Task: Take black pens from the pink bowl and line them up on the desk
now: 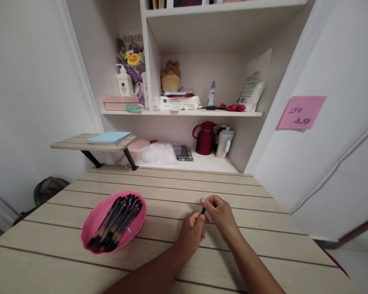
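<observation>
Over the middle of the table, my left hand is closed around what looks like a black pen, most of it hidden in the fist. My right hand pinches at its upper end with thumb and fingertips, so only a short dark piece shows between the hands. To the left stands a pink bowl with a wavy rim. Several black pens lie in it side by side, along with a small white piece.
A small raised stand with blue paper on it rises at the table's back left. Behind the table are shelves with a red jug, a pale cup and white fluff. A pink note sticks to the right wall.
</observation>
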